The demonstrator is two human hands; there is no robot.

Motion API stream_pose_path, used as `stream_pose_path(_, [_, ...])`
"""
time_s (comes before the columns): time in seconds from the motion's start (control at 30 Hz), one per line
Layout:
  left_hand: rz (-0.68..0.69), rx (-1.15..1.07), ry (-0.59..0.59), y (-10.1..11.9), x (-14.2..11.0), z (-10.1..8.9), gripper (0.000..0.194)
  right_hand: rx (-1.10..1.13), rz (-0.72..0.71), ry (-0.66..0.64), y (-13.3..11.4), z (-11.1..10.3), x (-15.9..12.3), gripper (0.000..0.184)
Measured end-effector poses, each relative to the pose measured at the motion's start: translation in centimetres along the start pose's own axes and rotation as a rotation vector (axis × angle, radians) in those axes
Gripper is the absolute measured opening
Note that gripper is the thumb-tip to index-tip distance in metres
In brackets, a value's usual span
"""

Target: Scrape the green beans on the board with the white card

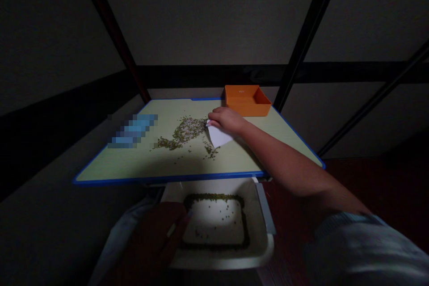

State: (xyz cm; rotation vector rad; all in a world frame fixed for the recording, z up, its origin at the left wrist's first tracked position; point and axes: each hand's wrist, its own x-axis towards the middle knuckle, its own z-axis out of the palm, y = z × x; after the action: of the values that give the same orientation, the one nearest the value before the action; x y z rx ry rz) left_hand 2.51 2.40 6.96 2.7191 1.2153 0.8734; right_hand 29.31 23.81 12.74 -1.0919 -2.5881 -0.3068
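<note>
My right hand (228, 119) is closed on a sheet of white paper (219, 136), held at a slant with its lower edge near the tabletop. Beside the paper lies a spread of small green and pale grains (189, 129), like beans or seeds, with a few strays around it. Below the table's front edge is a white plastic tub (221, 261) with similar green grains (214, 197) along the edges of its floor. My left hand (164, 232), dark in shadow, is closed over the tub's left rim, its fingertips inside.
The pale tabletop (127, 161) has a blue edge. An orange box (250, 106) stands at its back right. A blurred blue item (134, 131) lies on the left. Dark-framed panels (208, 18) rise behind the table.
</note>
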Motion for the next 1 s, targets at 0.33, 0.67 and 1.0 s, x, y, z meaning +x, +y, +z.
stream_pose_path(0.33, [-0.001,0.006,-0.002,0.2,0.3,-0.2,0.026,0.088,0.058,-0.11,0.2,-1.0,-0.3,0.033])
stream_pose_path(0.67, [-0.032,-0.014,0.007,0.0,0.1,-0.1,0.026,0.084,0.198,-0.202,-0.2,-2.6,-0.9,0.035])
stream_pose_path(1.0, [0.005,0.073,-0.061,-0.1,0.2,-0.9,0.029,0.153,0.249,-0.305,0.3,-2.3,-0.7,0.045])
